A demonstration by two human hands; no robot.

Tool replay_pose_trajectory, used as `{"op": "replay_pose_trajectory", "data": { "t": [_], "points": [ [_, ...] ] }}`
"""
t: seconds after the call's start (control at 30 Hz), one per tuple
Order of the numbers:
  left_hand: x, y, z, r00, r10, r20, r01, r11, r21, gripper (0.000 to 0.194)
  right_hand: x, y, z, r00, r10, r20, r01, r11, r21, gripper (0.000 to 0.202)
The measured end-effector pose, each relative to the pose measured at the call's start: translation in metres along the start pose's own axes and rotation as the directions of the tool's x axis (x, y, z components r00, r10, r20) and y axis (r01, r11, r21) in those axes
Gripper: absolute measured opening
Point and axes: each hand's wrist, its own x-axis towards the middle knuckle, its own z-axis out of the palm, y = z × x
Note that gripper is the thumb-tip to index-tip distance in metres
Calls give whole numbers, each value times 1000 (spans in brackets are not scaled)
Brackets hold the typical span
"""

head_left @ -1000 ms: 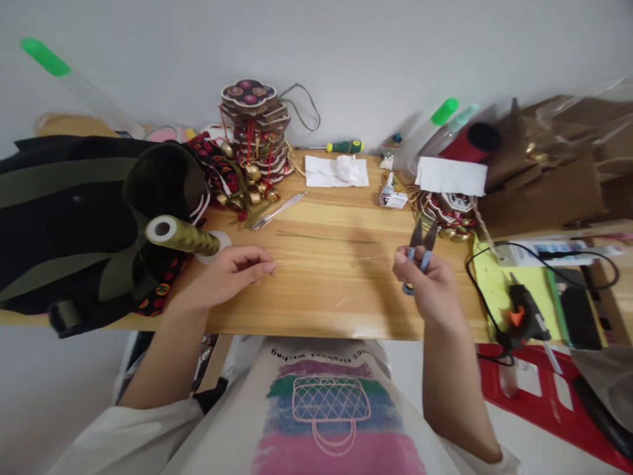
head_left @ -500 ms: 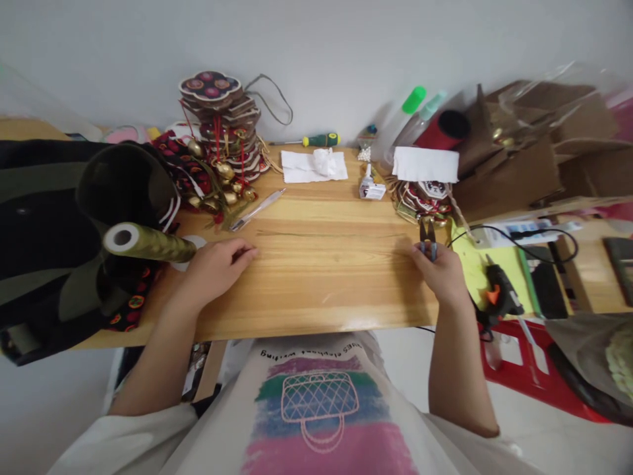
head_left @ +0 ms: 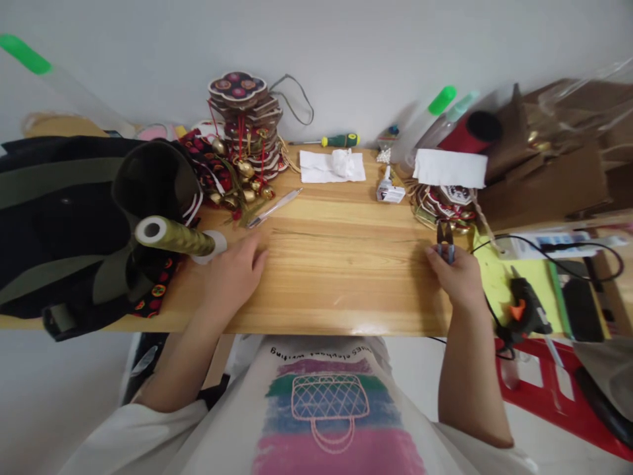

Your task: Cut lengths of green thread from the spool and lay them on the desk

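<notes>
My right hand (head_left: 457, 274) is wrapped round the blue-grey handles of a small pair of pliers (head_left: 445, 241), jaws pointing away from me. My left hand (head_left: 240, 267) rests on the table beside the spool, fingers stretched forward and thumb apart, with nothing seen in it. A thin dark cord (head_left: 326, 234) runs across the wood between both hands. Just left of my left hand, an olive-green spool of cord (head_left: 180, 237) leans over a white round base (head_left: 216, 245). A clear pen (head_left: 274, 208) lies beyond my left fingers.
Stacked flower-shaped ornaments with bells (head_left: 240, 125) stand back left, beside a dark bag (head_left: 64, 211). Along the wall are a screwdriver (head_left: 341, 140), white tissue (head_left: 316, 168), a small glue bottle (head_left: 390, 188) and more ornaments (head_left: 442, 204). A glue gun (head_left: 527, 310) and cardboard box (head_left: 554, 158) sit right.
My left hand has opened from a pinch and moved off the cord's end, toward the spool and pen. My right hand keeps the pliers. The view has shifted left.
</notes>
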Motion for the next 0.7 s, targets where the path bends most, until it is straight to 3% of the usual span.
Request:
{"op": "replay_pose_trajectory", "data": {
  "t": [0.1,0.23,0.7],
  "points": [
    [-12,10,10,997,74,31,-76,996,47,45,0,2,0,995,97,11,-97,995,29,30],
    [-15,18,18,994,66,83,-74,992,98,49,0,3,0,991,132,-4,-131,990,53,32],
    [-9,26,17,994,27,108,-43,989,141,54,0,-4,3,978,201,-49,-196,977,88,39]
  ]
}}
